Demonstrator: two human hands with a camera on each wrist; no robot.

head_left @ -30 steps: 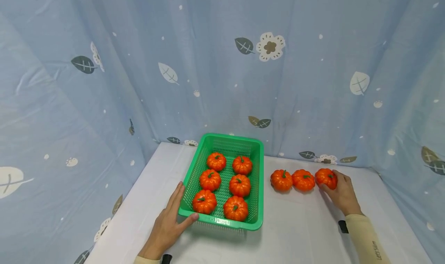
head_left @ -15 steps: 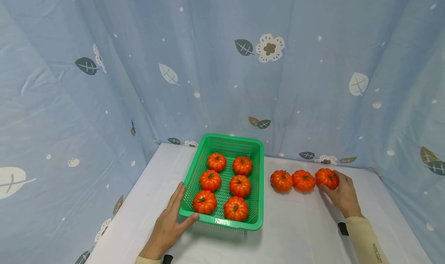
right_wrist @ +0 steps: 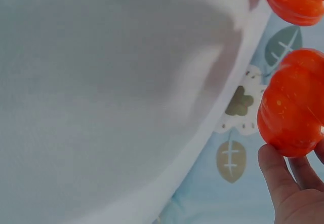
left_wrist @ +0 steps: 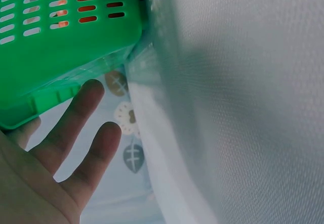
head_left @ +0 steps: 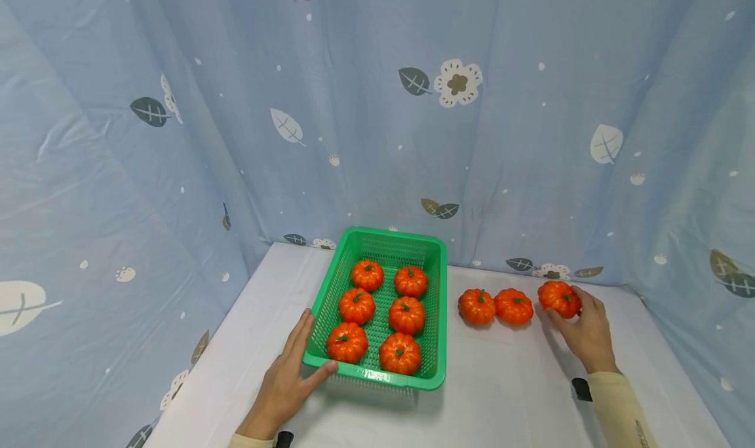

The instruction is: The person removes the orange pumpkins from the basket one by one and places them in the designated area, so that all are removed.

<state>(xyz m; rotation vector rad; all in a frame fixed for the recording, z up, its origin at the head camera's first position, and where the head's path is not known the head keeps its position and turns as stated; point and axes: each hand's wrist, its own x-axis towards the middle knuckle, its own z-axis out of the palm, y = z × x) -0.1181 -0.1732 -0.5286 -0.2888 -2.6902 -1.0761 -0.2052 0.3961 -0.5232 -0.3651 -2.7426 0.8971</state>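
Note:
A small orange pumpkin (head_left: pixel 557 298) with a green stem is pinched between the thumb and fingers of my right hand (head_left: pixel 586 333). In the right wrist view that pumpkin (right_wrist: pixel 293 102) shows tilted at the fingertips, above the white table surface. Two more pumpkins, one nearer the basket (head_left: pixel 477 306) and one beside it (head_left: pixel 514 306), lie to the left of my right hand. My left hand (head_left: pixel 283 382) touches the near left corner of a green plastic basket (head_left: pixel 436 376), its fingers extended along the side. Several pumpkins stand in two columns inside the basket.
The white table (head_left: pixel 483 395) meets a blue patterned curtain (head_left: pixel 377 140) at its back and sides. In the left wrist view, the slotted basket wall (left_wrist: pixel 66 57) rises close over the fingers.
My right hand has lifted the rightmost pumpkin slightly and shifted it a little to the right, tilting it. The left hand and the basket have stayed in place.

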